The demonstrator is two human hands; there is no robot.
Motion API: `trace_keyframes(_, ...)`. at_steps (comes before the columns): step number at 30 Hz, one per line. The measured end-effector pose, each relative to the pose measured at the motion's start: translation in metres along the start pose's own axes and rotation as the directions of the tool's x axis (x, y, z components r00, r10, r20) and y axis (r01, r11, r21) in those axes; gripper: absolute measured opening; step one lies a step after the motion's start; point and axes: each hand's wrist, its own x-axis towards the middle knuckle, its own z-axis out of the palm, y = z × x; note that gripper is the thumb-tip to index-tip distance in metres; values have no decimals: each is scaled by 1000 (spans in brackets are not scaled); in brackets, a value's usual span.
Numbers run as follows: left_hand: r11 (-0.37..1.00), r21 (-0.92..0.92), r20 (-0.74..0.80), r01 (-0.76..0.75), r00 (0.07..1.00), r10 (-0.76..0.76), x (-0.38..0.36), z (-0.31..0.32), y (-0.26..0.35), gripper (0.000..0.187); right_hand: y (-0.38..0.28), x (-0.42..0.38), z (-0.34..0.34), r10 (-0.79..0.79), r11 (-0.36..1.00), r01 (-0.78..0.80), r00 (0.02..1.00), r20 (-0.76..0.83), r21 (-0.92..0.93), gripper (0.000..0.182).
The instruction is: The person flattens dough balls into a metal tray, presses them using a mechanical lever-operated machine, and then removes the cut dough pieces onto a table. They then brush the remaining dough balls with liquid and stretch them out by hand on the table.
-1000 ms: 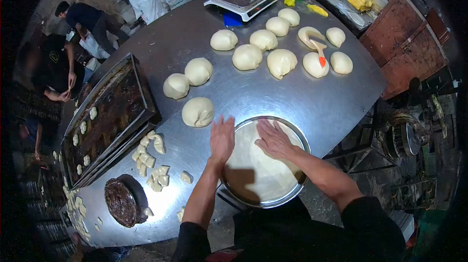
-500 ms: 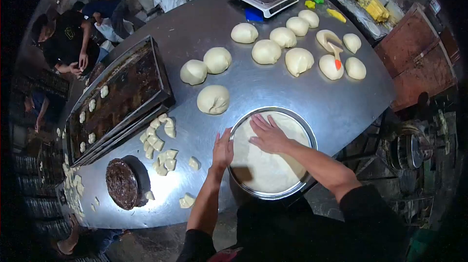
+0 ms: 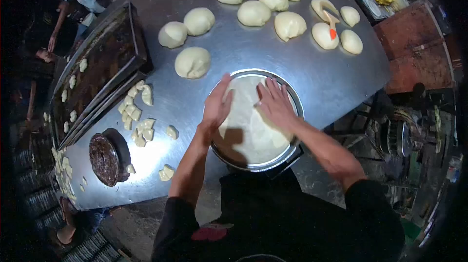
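A round metal pan [image 3: 249,168] stands at the near edge of the steel table, with a flat sheet of pale dough [image 3: 258,140] spread across its inside. My right hand [image 3: 279,105] lies on the dough near the pan's right side, its fingers stretched out. At the left rim, my left hand [image 3: 218,106] is upright with its fingers extended, and its fingertips are slightly blurred. Neither hand grips anything. Beyond the pan, a large dough ball [image 3: 192,62] rests on the table.
Several dough balls [image 3: 254,14] cover the far side, one bearing a brush with an orange tip [image 3: 332,33]. Left are stacked baking trays [image 3: 102,72], small dough pieces [image 3: 132,111] and a bowl of dark filling [image 3: 104,159]. A co-worker's arm [image 3: 58,25] shows beyond.
My view has tilted downward, so the table things sit higher and further left. My right hand has shifted toward the dough's right side. My left hand stays by the left rim.
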Motion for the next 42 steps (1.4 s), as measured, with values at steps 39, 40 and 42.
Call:
trace_keyframes(39,-63,-926,376,371,901,-215,-290,120,14,58,58,-226,55,515,842,-357,754,-408,404,37)
trace_keyframes(40,27,-940,313,340,893,-323,-277,127,21,54,55,-245,54,657,652,-411,726,-203,637,39)
trace_keyframes(42,215,-896,259,387,853,-453,-267,148,34,46,47,-277,72,808,340,-243,570,-149,909,36)
